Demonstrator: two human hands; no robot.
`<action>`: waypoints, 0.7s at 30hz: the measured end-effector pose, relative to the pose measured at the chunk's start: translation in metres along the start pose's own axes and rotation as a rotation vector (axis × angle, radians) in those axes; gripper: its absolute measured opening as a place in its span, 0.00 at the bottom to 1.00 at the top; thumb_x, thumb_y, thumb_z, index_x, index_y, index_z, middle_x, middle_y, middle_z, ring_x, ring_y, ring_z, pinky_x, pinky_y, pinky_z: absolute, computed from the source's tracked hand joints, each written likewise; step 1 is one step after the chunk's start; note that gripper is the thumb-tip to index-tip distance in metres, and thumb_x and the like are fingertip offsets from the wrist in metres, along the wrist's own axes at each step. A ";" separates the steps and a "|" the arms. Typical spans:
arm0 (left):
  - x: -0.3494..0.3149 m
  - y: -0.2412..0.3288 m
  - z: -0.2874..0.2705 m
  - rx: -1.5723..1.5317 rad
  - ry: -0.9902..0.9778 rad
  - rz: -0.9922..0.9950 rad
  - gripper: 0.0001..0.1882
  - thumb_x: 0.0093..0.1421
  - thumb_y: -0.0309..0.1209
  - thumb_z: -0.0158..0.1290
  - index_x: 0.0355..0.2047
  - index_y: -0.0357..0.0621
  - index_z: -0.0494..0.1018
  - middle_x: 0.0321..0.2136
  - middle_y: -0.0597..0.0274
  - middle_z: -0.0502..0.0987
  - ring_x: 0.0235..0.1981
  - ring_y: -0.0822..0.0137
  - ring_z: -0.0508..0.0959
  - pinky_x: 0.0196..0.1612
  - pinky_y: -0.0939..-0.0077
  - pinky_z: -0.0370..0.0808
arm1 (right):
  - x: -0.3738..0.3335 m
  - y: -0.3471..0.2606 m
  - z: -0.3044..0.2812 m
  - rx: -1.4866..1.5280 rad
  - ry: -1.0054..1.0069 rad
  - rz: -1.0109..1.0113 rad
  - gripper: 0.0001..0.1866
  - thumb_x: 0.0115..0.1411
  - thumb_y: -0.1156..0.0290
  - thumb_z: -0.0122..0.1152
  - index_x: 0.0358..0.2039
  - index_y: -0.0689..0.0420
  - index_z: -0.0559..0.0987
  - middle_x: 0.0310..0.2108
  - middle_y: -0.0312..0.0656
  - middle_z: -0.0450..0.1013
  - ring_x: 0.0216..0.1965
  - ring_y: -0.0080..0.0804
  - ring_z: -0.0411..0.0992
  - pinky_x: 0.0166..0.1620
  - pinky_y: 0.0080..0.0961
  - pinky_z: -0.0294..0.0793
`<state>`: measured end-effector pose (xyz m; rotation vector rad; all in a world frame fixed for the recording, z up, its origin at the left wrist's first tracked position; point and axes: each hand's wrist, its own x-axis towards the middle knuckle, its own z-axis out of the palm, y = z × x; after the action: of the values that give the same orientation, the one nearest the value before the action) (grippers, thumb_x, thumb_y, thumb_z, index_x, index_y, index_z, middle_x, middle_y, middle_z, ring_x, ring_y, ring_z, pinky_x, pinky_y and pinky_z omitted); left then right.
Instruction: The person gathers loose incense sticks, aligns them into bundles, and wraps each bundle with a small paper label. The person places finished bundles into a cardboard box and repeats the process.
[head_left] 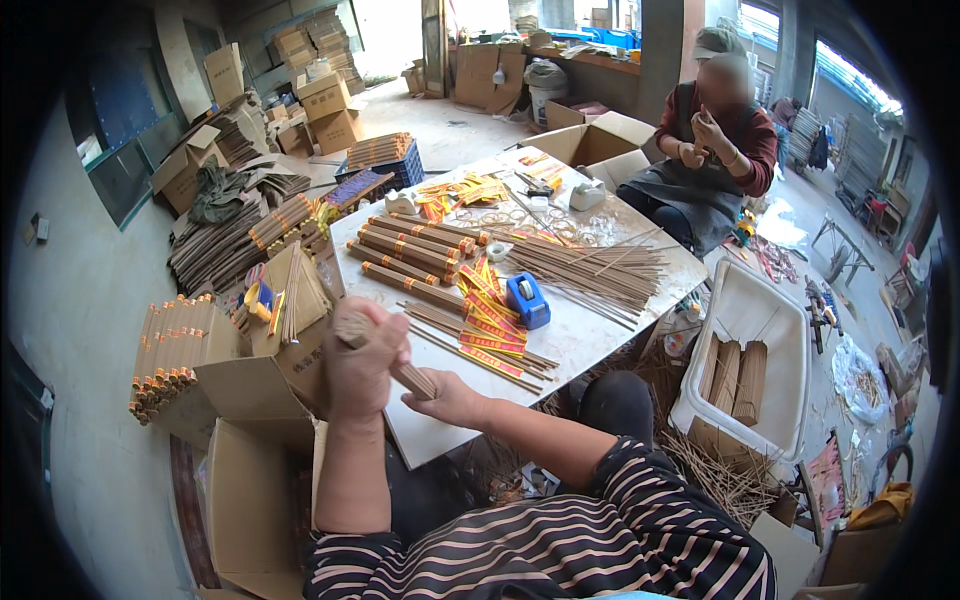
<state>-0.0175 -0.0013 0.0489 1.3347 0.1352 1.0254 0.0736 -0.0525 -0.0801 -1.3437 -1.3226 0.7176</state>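
A bundle of brown incense sticks [413, 381] is held over the table's near-left edge. My left hand [365, 365] wraps round its upper end, and my right hand [450, 402] grips the lower end. Just beyond my hands lie red and yellow paper labels [490, 318] and a few thin loose incense sticks [440, 335]. A blue tape dispenser [530, 302] stands to the right of the labels. Several banded incense bundles [412, 252] lie side by side farther back, with a spread of loose sticks [590, 272] on their right.
Across the white table [375, 425], a co-worker [705, 150] sits with raised hands. A white tub [795, 400] with incense bundles stands to the right. An open cardboard box [240, 490] is at my left, near a stack of banded bundles [170, 345]. Loose sticks litter the floor.
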 end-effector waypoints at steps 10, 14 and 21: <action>0.010 -0.038 -0.015 -0.061 0.087 -0.113 0.12 0.53 0.22 0.55 0.20 0.44 0.62 0.12 0.69 0.64 0.12 0.78 0.65 0.17 0.84 0.63 | 0.015 0.014 -0.001 0.047 -0.024 0.109 0.13 0.53 0.64 0.59 0.33 0.59 0.71 0.25 0.44 0.71 0.27 0.33 0.69 0.37 0.28 0.70; 0.004 -0.023 -0.011 0.029 0.049 -0.004 0.12 0.54 0.22 0.53 0.19 0.44 0.61 0.12 0.69 0.63 0.12 0.78 0.65 0.17 0.84 0.63 | 0.016 0.010 0.003 0.020 0.004 0.019 0.13 0.53 0.63 0.59 0.32 0.59 0.71 0.25 0.45 0.71 0.27 0.33 0.69 0.35 0.29 0.70; 0.005 -0.029 -0.016 -0.005 0.070 -0.019 0.12 0.54 0.20 0.54 0.20 0.43 0.61 0.13 0.68 0.64 0.13 0.78 0.65 0.18 0.84 0.63 | 0.017 0.012 0.003 0.021 0.002 0.049 0.11 0.53 0.65 0.58 0.31 0.58 0.71 0.24 0.45 0.71 0.26 0.33 0.69 0.34 0.28 0.70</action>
<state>-0.0087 0.0166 0.0220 1.2911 0.1971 1.0558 0.0783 -0.0334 -0.0875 -1.3636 -1.2813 0.7619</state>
